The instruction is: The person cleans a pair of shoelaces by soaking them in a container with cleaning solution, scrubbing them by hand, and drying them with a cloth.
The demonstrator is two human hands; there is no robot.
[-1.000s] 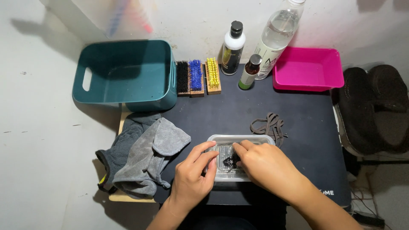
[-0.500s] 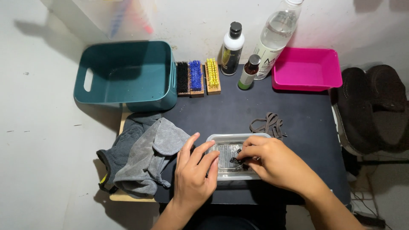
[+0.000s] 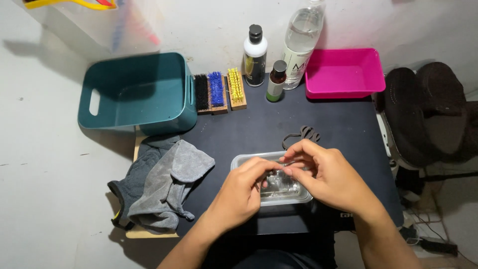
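Two hands meet over the clear tub (image 3: pixel 271 192): your left hand (image 3: pixel 244 192) and right hand (image 3: pixel 323 174) pinch something thin and dark between closed fingertips, just above the water; what it is, I cannot tell. Behind the tub, a dark lace (image 3: pixel 301 135) lies dry on the mat (image 3: pixel 259 124). The three brushes (image 3: pixel 217 90) and bottles (image 3: pixel 255 49) farther back stand untouched, so washing looks barely begun.
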